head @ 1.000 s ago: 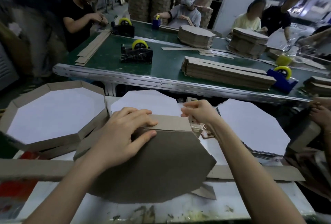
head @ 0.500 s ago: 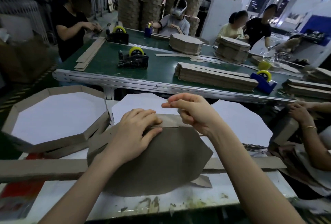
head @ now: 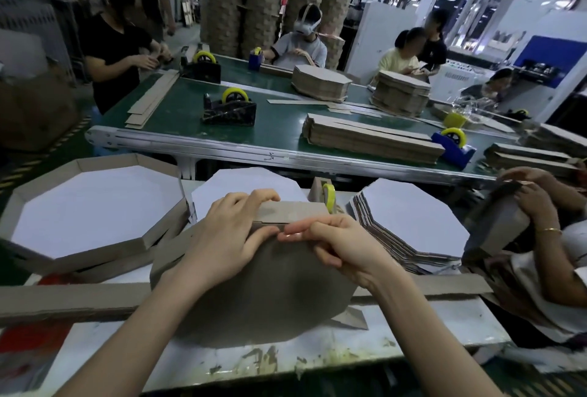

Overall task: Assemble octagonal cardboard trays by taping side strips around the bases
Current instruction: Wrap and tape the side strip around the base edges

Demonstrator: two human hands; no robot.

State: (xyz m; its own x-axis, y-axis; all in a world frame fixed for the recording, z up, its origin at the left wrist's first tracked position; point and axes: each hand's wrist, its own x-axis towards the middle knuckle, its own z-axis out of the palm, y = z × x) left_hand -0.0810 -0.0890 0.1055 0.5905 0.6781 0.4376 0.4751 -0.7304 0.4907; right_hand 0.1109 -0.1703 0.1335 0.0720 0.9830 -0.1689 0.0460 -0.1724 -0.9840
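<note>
A grey octagonal cardboard base stands tilted on its lower edge on the white bench in front of me, its grey back towards me. A brown side strip runs along its top edge. My left hand grips that top edge, fingers curled over the strip and thumb on the base. My right hand pinches a shiny piece of clear tape at the seam between strip and base, its fingertips meeting my left thumb. A small tape roll sits just behind the strip.
A finished tray lies at left, a stack of white-faced bases at right, a long loose strip across the bench. Another person's hands work at far right. Behind runs a green conveyor with dispensers and strip piles.
My right hand has come down from above the strip to the seam on the base's top edge, now holding tape against it. My left hand has kept its hold.
</note>
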